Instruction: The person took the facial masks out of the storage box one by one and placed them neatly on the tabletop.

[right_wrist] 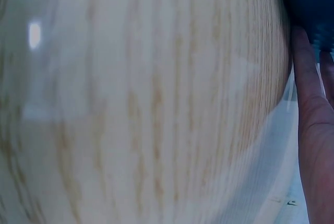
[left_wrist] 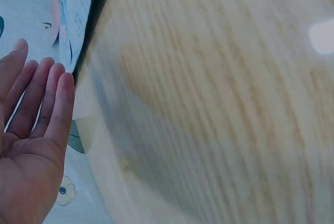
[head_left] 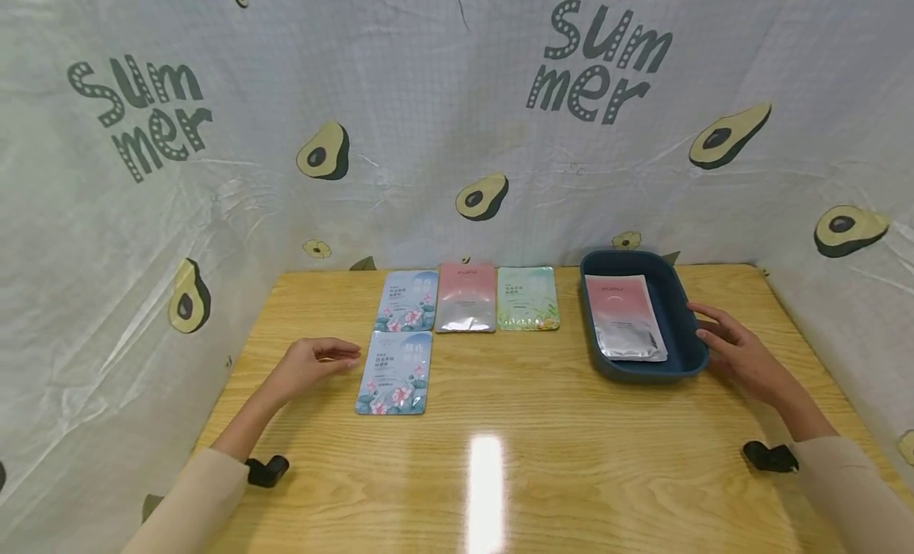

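Note:
Over the left of the table my left hand (head_left: 314, 367) is held with straight, relaxed fingers. Its fingertips are nearest the lower blue sheet-mask packet (head_left: 394, 373), which bears pink flowers; the left wrist view shows the bare palm. Beyond this packet lie an upper blue packet (head_left: 407, 301), a pink and silver packet (head_left: 466, 298) and a green packet (head_left: 528, 298) in a row. A dark blue bin (head_left: 681, 320) holds another pink and silver packet (head_left: 627, 317). My right hand (head_left: 739, 352) rests against the bin's right side, its fingers fairly straight in the right wrist view (right_wrist: 313, 114).
The wooden table (head_left: 543, 467) carries a bright light reflection near its front. A pale cloth (head_left: 400, 101) printed with avocados and lettering hangs behind it and along both sides. A black wrist strap part (head_left: 267, 471) shows at the left sleeve, with a similar one at the right (head_left: 771, 457).

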Tool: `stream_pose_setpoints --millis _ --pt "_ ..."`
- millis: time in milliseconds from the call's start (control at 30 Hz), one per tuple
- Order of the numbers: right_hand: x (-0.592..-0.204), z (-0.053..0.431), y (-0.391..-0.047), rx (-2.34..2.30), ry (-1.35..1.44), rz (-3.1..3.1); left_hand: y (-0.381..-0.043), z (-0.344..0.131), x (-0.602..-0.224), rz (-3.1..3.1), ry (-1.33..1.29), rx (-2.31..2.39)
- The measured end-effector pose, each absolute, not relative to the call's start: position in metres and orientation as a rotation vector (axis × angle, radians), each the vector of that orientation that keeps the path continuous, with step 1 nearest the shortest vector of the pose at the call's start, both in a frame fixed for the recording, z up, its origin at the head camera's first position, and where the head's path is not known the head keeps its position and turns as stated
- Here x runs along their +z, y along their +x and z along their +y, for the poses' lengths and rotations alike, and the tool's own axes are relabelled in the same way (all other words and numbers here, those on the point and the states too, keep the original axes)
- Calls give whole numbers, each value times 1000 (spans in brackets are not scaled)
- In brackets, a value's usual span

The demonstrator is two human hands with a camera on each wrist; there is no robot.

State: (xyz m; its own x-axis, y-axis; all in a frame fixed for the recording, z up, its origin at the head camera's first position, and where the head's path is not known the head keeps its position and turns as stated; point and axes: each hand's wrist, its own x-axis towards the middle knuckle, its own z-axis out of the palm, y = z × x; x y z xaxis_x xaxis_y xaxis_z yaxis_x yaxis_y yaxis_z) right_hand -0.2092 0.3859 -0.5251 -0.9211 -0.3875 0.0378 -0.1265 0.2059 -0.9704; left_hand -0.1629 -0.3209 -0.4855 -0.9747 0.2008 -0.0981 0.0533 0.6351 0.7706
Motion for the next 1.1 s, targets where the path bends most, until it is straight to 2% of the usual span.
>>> stream_pose_setpoints --millis 400,1100 --pt "-525 386 -210 -1735 -486 2301 -175 -280 -468 2517 447 1373" --pt "-524 387 -208 -1716 -462 2331 -232 -145 -450 2408 789 1444"
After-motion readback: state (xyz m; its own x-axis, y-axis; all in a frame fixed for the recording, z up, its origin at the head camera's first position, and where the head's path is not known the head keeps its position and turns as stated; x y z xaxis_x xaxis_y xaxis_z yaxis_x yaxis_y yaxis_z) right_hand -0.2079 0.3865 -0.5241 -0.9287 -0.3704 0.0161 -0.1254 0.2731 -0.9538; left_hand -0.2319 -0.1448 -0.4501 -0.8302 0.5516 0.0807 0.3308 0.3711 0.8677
